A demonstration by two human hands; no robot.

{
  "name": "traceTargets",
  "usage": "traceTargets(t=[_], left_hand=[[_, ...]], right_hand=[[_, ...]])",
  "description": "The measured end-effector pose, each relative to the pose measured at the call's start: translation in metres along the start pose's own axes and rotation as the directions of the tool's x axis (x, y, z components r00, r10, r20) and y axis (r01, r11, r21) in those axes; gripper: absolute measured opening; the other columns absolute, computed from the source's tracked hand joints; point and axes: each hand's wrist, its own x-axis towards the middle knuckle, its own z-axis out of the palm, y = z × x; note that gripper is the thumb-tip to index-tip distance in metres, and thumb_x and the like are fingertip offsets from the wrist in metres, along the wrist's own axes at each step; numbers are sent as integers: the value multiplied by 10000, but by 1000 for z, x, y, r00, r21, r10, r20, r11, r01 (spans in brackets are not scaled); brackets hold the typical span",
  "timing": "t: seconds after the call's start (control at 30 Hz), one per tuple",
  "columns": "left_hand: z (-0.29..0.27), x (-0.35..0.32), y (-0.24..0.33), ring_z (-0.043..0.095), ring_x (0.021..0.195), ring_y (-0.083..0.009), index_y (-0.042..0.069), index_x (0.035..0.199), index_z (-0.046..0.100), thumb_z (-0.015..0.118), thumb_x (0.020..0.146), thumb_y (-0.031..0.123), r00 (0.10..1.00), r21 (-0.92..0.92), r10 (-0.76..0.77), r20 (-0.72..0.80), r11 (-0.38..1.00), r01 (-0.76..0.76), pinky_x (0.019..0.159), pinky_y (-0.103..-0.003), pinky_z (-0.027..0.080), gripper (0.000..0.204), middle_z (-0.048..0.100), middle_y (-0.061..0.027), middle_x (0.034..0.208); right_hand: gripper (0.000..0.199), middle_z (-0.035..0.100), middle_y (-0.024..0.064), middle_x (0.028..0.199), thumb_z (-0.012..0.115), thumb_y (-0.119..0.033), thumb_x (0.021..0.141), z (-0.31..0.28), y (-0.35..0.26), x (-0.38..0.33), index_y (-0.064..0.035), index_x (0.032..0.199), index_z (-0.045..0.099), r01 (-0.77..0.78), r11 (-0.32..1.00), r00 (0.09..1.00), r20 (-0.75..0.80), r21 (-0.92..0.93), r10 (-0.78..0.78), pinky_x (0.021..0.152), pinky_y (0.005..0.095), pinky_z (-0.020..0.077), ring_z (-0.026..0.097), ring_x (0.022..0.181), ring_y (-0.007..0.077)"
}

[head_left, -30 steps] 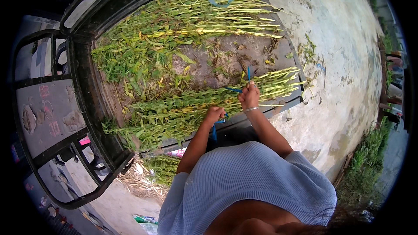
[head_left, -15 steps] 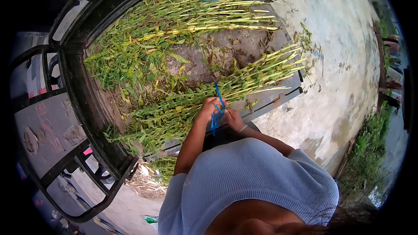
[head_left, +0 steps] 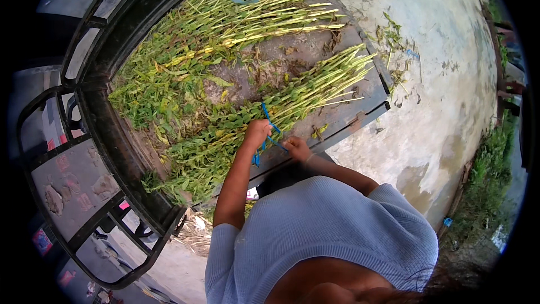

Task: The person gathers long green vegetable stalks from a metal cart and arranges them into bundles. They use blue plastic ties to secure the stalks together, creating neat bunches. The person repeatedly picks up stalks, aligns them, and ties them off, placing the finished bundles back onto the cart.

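Observation:
A bundle of cut green stalks with seed pods [head_left: 315, 87] lies along the near side of the cart bed, stem ends to the right. Round its middle runs a blue strap [head_left: 265, 111]. My left hand [head_left: 258, 132] is closed on the strap against the near side of the bundle, and a loose blue tail hangs below it. To the right, my right hand [head_left: 298, 148] pinches another end of the strap, which stretches between the two hands. The fingers of my left hand are partly hidden.
More cut stalks [head_left: 270, 14] lie across the far side of the cart bed [head_left: 349, 114]. A dark metal frame [head_left: 93, 135] rises on the left. Pale concrete ground [head_left: 427, 84] with scattered leaves lies to the right, bordered by green plants [head_left: 489, 180].
My hands have moved apart, drawing the blue strap out between them. My right hand has gone to the right of the left. The view has shifted slightly.

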Motion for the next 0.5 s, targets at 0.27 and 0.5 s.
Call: traceTargets(t=[0.27, 0.5], left_hand=[[8, -3, 4, 560, 546, -260, 17, 676, 577, 550, 765, 115, 997, 165, -17, 75, 986, 5, 536, -361, 448, 135, 596, -119, 620], [17, -4, 8, 526, 514, -284, 43, 692, 593, 546, 755, 106, 996, 214, 89, 15, 973, -90, 520, -385, 420, 101, 570, -126, 602]], right_hand=[[175, 589, 134, 778, 554, -84, 731, -34, -49, 27, -30, 895, 578, 479, 739, 826, -42, -473, -562, 587, 358, 463, 581, 655, 282], [214, 618, 142, 757, 431, -58, 786, -6, -19, 63, -46, 911, 603, 158, 983, 974, 181, -99, -138, 534, 325, 488, 609, 568, 197]])
